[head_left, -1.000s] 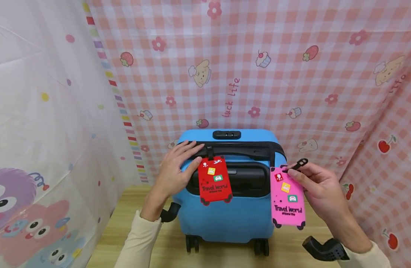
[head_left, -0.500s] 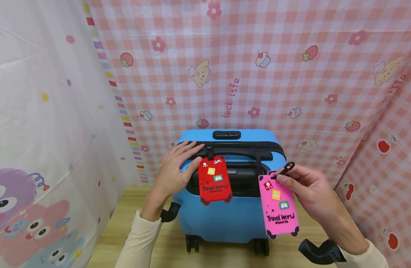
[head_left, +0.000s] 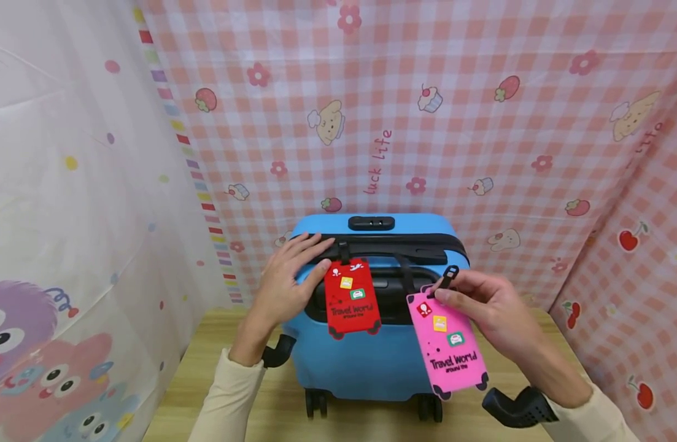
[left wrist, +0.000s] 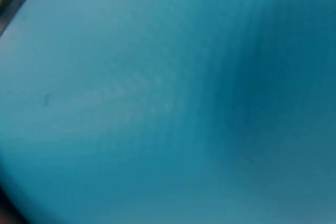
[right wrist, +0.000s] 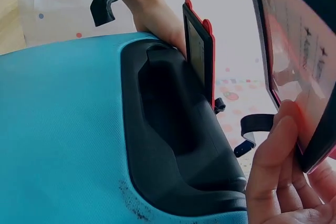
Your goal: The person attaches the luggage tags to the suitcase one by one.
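My left hand (head_left: 285, 282) rests on the upper left of the blue suitcase (head_left: 366, 362), fingers straight along its black carry handle (head_left: 388, 250). Its thumb lies at the edge of a red luggage tag (head_left: 352, 301), which hangs by a black strap. My right hand (head_left: 495, 307) pinches the top of a pink luggage tag (head_left: 448, 350), where a black strap end (head_left: 451, 273) sticks up. Another stretch of strap runs to the handle; whether it goes round is unclear. Close up, the right wrist view shows thumb and fingers on the pink tag's clear-windowed back (right wrist: 304, 40).
Only blurred blue shell (left wrist: 131, 103) fills the left wrist view. The suitcase stands on its wheels (head_left: 316, 402) on a wood-look floor (head_left: 205, 368). A pink checked curtain (head_left: 393, 110) hangs behind it, and a white cartoon curtain (head_left: 67, 184) at left.
My right hand has moved left along the handle with the pink tag, bringing it closer to the red one and tilting it. The left hand and red tag stay put.
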Tool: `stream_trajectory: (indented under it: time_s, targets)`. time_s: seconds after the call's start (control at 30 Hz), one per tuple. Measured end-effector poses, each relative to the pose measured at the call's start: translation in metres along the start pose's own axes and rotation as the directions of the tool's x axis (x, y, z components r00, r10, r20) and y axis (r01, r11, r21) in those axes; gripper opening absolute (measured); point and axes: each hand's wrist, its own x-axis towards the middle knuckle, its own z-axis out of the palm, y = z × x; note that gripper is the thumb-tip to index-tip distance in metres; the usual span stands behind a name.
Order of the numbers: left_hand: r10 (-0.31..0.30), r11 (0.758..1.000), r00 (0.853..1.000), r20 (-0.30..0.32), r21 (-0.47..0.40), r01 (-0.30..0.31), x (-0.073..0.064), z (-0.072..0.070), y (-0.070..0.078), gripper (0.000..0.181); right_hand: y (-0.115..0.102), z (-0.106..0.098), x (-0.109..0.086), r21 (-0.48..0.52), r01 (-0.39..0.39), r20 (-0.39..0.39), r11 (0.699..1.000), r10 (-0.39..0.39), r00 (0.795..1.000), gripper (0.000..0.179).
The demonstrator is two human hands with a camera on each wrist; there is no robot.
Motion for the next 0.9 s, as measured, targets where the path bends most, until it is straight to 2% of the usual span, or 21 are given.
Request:
stream_trajectory:
  time_s: [0.13, 0.37, 0.47, 0.63, 0.73, 0.9]
  targets:
    - [-0.012, 1.0, 1.0, 0.025, -0.02, 0.013, 0.001, -0.002, 0.002, 0.044, -0.002, 0.0, 0.003, 0.03, 0.008, 0.045, 1.0, -0.009, 0.999, 0.015]
    - [-0.087, 0.99, 0.99, 0.107, -0.098, 0.097, 0.007, -0.011, 0.008, 0.043, -0.002, 0.0, 0.003, 0.027, 0.04, 0.08, 0.999, -0.042, 0.996, 0.013]
    - [-0.083, 0.99, 0.989, 0.121, -0.103, 0.096, 0.013, -0.015, 0.013, 0.044, -0.003, 0.0, 0.004, 0.006, 0.04, 0.079, 0.999, -0.041, 0.996, 0.014]
    - [-0.077, 0.992, 0.987, 0.142, -0.089, 0.09, 0.026, -0.02, 0.028, 0.05, -0.007, 0.002, 0.01, -0.045, -0.022, 0.062, 0.999, 0.025, 0.998, 0.019]
    - [-0.085, 0.991, 0.981, 0.177, -0.089, 0.102, 0.035, -0.021, 0.038, 0.052, -0.011, 0.004, 0.015, -0.072, -0.075, 0.057, 0.995, 0.08, 0.995, 0.022]
    - [-0.089, 0.981, 0.969, 0.229, -0.147, 0.125, 0.05, -0.017, 0.053, 0.046, -0.016, 0.005, 0.024, -0.099, -0.108, 0.061, 0.989, 0.115, 0.992, 0.023]
